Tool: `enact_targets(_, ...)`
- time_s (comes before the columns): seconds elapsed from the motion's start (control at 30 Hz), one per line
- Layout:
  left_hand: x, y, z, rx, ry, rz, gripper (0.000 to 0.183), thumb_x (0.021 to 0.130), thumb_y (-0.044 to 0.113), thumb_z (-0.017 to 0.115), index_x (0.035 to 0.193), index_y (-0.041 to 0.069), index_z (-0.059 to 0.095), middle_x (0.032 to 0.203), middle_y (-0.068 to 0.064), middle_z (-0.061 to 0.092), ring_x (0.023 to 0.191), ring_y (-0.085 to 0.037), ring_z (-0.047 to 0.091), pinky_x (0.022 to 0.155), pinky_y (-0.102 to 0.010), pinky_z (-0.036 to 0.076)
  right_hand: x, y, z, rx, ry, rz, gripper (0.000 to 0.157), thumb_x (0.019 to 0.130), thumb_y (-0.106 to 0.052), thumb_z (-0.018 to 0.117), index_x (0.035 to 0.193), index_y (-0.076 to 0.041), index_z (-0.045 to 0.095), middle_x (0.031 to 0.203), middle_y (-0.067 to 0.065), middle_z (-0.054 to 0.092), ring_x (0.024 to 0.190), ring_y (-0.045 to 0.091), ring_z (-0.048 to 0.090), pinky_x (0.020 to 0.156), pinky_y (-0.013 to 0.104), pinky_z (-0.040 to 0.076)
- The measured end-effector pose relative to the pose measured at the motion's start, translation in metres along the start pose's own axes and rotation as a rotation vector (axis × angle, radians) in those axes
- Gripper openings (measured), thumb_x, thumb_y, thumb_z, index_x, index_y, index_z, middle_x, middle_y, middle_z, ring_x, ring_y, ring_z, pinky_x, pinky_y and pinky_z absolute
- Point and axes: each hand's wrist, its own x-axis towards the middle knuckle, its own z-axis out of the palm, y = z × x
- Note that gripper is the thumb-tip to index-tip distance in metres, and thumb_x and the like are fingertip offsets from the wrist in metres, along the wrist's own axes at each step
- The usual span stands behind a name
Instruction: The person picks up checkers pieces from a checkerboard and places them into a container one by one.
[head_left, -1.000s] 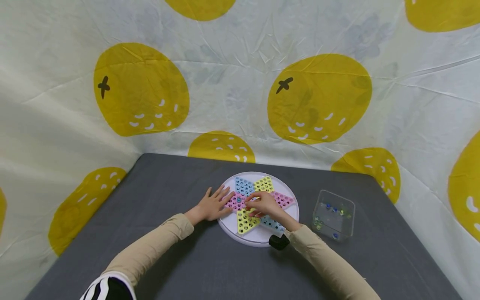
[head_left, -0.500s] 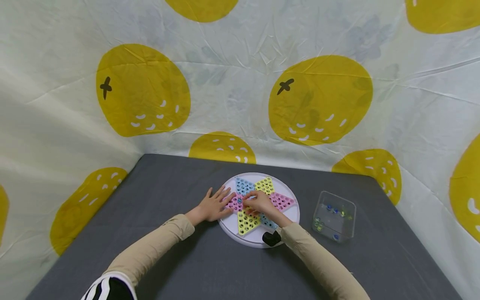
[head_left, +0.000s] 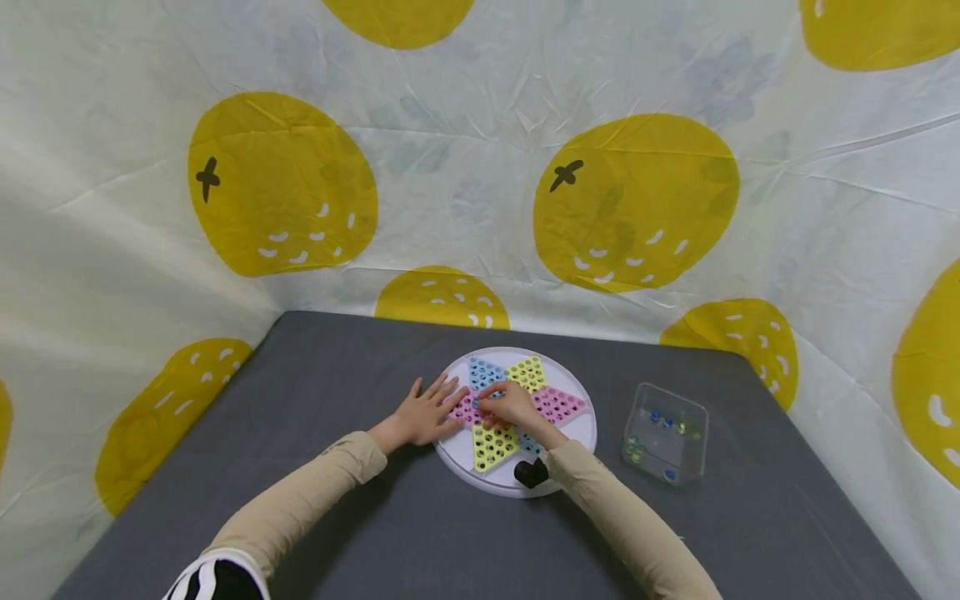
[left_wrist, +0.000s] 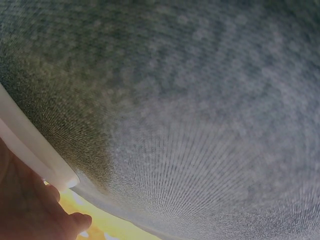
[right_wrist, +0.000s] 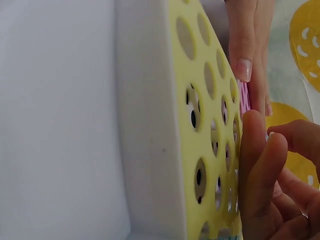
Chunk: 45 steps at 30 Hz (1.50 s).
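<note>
A round white Chinese checkers board (head_left: 561,372) with a star of pink, yellow and blue holed sections lies on the dark table. My left hand (head_left: 426,414) rests spread on its left rim, fingers straight. At the pink section on the left sits a blue marble (head_left: 476,403). My right hand (head_left: 512,405) reaches over the star, its thumb and index fingertip pinching at this marble, which they partly hide. In the right wrist view the curled right fingers (right_wrist: 265,175) are close beside the yellow section (right_wrist: 210,100). The left wrist view shows mostly dark cloth and part of the left hand (left_wrist: 30,210).
To the right of the board stands a clear plastic box (head_left: 705,442) with several blue and yellow-green marbles in it. The grey tablecloth (head_left: 360,358) spreads around both. Behind hangs a white cloth (head_left: 465,192) printed with yellow fruit.
My right hand has moved left across the board, bringing its fingertips from beside the blue marble onto it. The left hand has stayed in place.
</note>
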Motion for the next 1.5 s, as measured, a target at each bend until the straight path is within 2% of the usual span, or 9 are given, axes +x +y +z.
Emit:
enact_targets(0.2,-0.0004,-0.0004,0.0002,-0.004,0.004,0.01,0.061,0.092,0.052,0.028,0.144,0.023,0.015,0.151,-0.003,0.014,0.14,-0.025,0.007,0.105,-0.058,0.01,0.0003,-0.0027,0.0016,0.009,0.0,0.026,0.023,0.08,-0.013,0.062,0.101,-0.006,0.065,0.064,0.005,0.065,0.045,0.006,0.057,0.043,0.017,0.043)
enact_targets(0.6,-0.0018,0.0014,-0.0031,0.008,-0.006,-0.001,0.062,0.092,0.054,0.027,0.144,0.025,0.013,0.151,-0.001,0.012,0.14,-0.022,0.004,0.106,-0.057,0.009,0.0008,-0.0019,0.0039,-0.009,0.033,-0.004,0.019,0.079,-0.013,0.064,0.096,-0.005,0.065,0.058,0.004,0.064,0.042,0.007,0.055,0.041,0.018,0.043)
enact_targets(0.97,-0.0023,0.0021,-0.0041,0.006,-0.009,0.001,0.062,0.091,0.055,0.026,0.144,0.025,0.013,0.151,-0.001,0.013,0.14,-0.022,0.005,0.106,-0.057,0.01,0.0011,0.0,0.0033,0.01,0.011,-0.02,0.02,0.081,-0.016,0.063,0.098,-0.005,0.064,0.061,0.004,0.064,0.044,0.006,0.056,0.042,0.018,0.042)
enact_targets(1.2,-0.0025,0.0024,-0.0054,-0.003,-0.012,0.007,0.062,0.092,0.054,0.027,0.144,0.024,0.013,0.151,-0.001,0.012,0.14,-0.023,0.004,0.106,-0.057,0.01,-0.0018,-0.0019,0.0027,0.035,0.022,0.015,0.019,0.081,-0.016,0.063,0.097,-0.006,0.065,0.064,0.004,0.065,0.044,0.006,0.057,0.042,0.018,0.043)
enact_targets(1.5,-0.0027,0.0016,-0.0061,0.01,-0.006,0.007,0.062,0.091,0.055,0.026,0.144,0.025,0.014,0.151,-0.001,0.013,0.14,-0.023,0.006,0.106,-0.057,0.011,-0.0037,-0.0004,-0.0013,0.046,0.007,0.009,0.018,0.081,-0.016,0.063,0.095,-0.006,0.064,0.068,0.005,0.067,0.045,0.007,0.058,0.042,0.018,0.042)
